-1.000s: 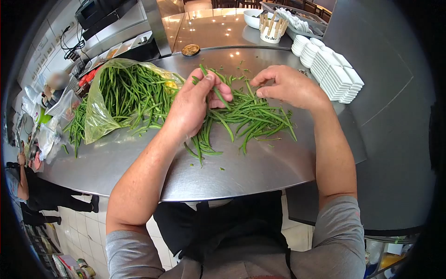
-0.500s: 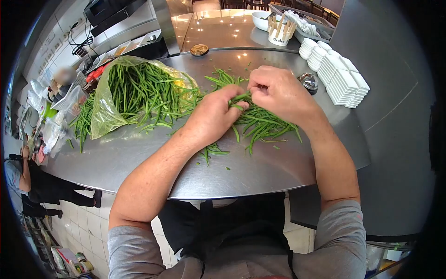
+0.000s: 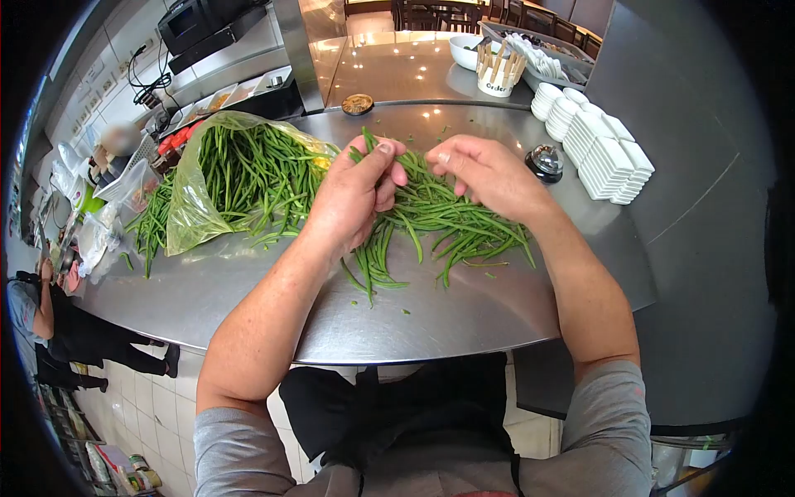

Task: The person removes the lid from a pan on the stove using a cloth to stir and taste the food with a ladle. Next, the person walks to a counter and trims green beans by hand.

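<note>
My left hand [image 3: 352, 189] is closed around a few green beans [image 3: 368, 139], whose ends stick up past the thumb. To its right, my right hand [image 3: 493, 176] hovers over the heap with its fingers curled and thumb against the index finger; whatever may be in that pinch is too small to make out. Loose green beans [image 3: 464, 224] lie heaped beneath and between both hands, partly covered by them. A smaller bunch of beans [image 3: 374, 263] rests nearer the front edge. On the left, an open yellowish plastic bag [image 3: 192, 222] spills more beans onto the steel counter [image 3: 439, 319].
A call bell [image 3: 544, 163] and stacked white dishes [image 3: 609, 153] stand at right. Farther back are a small round dish [image 3: 357, 104], a cup of wooden sticks [image 3: 498, 76] and a white bowl [image 3: 465, 51]. Another person [image 3: 62, 319] stands at far left.
My hands have moved apart. The left has shifted left and turned up with beans in its fingers; the right has tilted slightly downward, uncovering more of the heap between them.
</note>
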Tool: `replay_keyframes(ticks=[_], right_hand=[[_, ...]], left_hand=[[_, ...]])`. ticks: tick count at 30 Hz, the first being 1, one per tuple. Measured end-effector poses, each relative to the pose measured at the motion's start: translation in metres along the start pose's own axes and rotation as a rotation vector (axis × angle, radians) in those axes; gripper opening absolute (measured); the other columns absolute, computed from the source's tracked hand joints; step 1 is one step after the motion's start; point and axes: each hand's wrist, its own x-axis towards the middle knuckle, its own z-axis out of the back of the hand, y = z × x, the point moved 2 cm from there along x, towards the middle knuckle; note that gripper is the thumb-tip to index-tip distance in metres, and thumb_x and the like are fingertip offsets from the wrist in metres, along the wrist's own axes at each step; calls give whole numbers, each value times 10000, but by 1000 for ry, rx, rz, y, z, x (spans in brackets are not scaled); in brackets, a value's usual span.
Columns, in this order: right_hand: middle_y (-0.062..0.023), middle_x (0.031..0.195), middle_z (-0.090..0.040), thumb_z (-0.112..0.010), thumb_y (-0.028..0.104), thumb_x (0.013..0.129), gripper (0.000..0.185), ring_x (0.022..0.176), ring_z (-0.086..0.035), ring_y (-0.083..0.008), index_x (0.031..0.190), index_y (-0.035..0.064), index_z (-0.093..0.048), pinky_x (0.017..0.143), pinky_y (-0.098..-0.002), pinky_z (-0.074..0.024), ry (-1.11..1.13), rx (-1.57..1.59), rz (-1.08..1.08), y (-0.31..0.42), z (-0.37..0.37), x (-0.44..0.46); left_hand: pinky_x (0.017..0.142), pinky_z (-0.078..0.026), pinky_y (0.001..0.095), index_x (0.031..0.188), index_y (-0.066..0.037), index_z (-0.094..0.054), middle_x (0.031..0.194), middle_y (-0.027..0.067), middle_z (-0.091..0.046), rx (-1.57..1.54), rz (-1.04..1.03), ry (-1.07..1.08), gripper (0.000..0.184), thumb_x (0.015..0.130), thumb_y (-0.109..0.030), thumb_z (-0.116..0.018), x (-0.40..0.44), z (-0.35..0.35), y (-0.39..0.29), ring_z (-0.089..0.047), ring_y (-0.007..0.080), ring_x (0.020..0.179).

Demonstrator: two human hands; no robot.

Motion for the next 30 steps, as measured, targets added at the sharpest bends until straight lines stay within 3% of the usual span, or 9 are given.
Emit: replay_keyframes(ticks=[4,7,13,14,17,21,24,28,30], right_hand=[[-9,843,-696,-674,152,1002,185,737,-608,-106,1060,-19,-713,680,-313,-506,49,-57,75,-17,-10,4],[45,831,-618,-642,164,1054,145,730,-545,-45,1034,28,-688,639,-243,-466,75,-102,97,-18,-10,5],[27,766,-631,-634,212,997,180,718,-616,-68,932,47,-664,612,-275,-483,-234,217,-65,-10,20,8],[-5,765,-676,-717,269,960,247,724,-650,-124,870,46,-662,621,-327,-501,-132,-48,20,-15,35,8],[-43,818,-725,-802,274,905,247,755,-669,-148,915,44,-713,670,-336,-521,176,-783,-113,-5,70,-14],[-81,809,-749,-823,267,869,262,777,-693,-191,886,22,-731,707,-388,-527,412,-753,-271,-8,71,-20],[-128,796,-735,-791,234,839,209,769,-690,-238,867,31,-750,717,-406,-531,363,-768,-267,-3,62,-17],[-164,843,-730,-687,178,882,178,808,-704,-299,904,6,-728,759,-424,-546,196,-584,87,12,51,-18],[-183,869,-723,-640,156,902,175,821,-703,-340,927,0,-717,775,-444,-552,43,-574,361,18,35,-18]], left_hand=[[586,-364,258,1216,-52,-577,884,34,-637,-51,-23,0,216,1143,-248,-520,2,0,2,-431,86,630],[591,-366,258,1205,-56,-583,889,35,-642,-58,-11,25,207,1140,-245,-529,0,-3,3,-437,88,635],[628,-400,262,1145,-65,-613,908,37,-636,16,69,135,202,1134,-258,-556,-7,-14,13,-484,96,675],[641,-415,266,1135,-66,-618,914,38,-635,23,76,134,203,1134,-260,-557,-8,-16,15,-505,100,690],[698,-474,294,1113,-63,-618,932,41,-629,-46,39,3,211,1139,-259,-544,-6,-18,14,-579,129,762],[736,-514,324,1083,-50,-608,935,37,-622,-112,89,-78,229,1148,-249,-516,2,-12,16,-631,163,819],[794,-528,315,1106,-37,-621,936,52,-635,69,30,37,231,1148,-240,-520,0,-8,17,-650,154,866],[919,-525,338,1262,-32,-636,1022,85,-704,871,-408,51,240,1117,-219,-599,-11,-22,15,-669,188,1000],[928,-528,358,1271,-27,-636,1057,95,-711,920,-343,67,248,1107,-211,-615,-16,-28,14,-671,201,1022]])
